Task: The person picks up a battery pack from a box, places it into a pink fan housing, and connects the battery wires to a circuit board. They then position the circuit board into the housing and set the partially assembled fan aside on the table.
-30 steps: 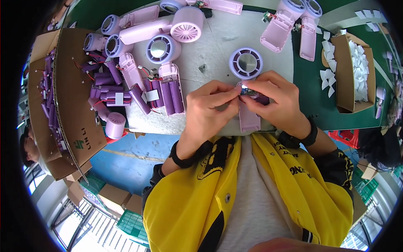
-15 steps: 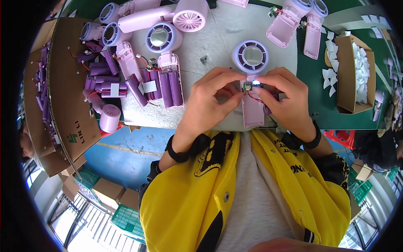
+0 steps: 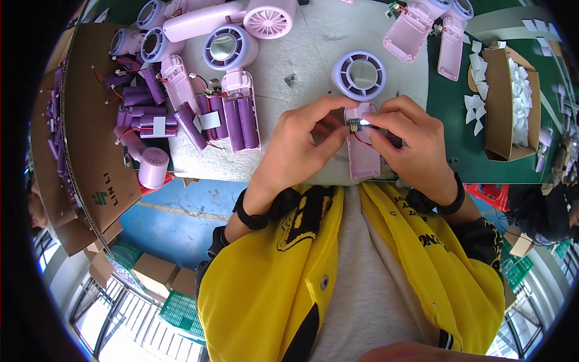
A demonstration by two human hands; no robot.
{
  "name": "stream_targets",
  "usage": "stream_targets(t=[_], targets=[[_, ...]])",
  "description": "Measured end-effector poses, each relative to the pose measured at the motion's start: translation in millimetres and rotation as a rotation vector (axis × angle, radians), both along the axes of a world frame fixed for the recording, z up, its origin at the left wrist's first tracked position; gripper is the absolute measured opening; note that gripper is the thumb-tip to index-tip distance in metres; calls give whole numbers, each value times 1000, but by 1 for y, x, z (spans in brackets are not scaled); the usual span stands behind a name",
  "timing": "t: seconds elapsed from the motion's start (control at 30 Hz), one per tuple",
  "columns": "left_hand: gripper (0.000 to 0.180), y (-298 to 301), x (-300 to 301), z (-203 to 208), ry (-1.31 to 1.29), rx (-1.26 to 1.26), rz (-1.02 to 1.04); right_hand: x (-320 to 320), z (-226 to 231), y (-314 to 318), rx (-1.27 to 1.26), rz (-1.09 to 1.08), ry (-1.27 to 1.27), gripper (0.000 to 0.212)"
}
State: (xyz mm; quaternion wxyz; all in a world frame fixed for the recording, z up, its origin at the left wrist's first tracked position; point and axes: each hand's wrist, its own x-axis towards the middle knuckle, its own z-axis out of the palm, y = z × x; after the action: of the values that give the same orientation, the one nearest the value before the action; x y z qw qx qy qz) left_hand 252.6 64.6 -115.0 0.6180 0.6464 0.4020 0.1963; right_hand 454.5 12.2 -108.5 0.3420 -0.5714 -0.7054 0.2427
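Flanking the pink handle (image 3: 364,161), the left hand (image 3: 297,137) gapes while the right hand (image 3: 416,136) pinches the circuit board (image 3: 354,125).

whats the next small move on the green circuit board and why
Perhaps steady the small green circuit board against the open pale-pink plastic handle shell with the bare left hand: the left thumb and forefinger are spread near the board's left end, while the bare right hand is at its right end.

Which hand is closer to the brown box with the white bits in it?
The right hand. It's at the right side of the pink fan handle, left of the brown box. The left hand is at the handle's left side, farther from the box.
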Motion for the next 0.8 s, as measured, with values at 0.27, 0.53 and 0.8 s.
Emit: stream_targets(t=[0.27, 0.53, 0.8], targets=[[32, -4, 6, -7, -44, 25, 123, -1, 4, 1, 7, 45, -119, 21], [31, -1, 8, -13, -90, 325, 90, 5, 7, 11, -154, -4, -20, 23], [30, 0, 10, -3, 31, 405, 18, 26, -6, 7, -200, 101, 21, 26]])
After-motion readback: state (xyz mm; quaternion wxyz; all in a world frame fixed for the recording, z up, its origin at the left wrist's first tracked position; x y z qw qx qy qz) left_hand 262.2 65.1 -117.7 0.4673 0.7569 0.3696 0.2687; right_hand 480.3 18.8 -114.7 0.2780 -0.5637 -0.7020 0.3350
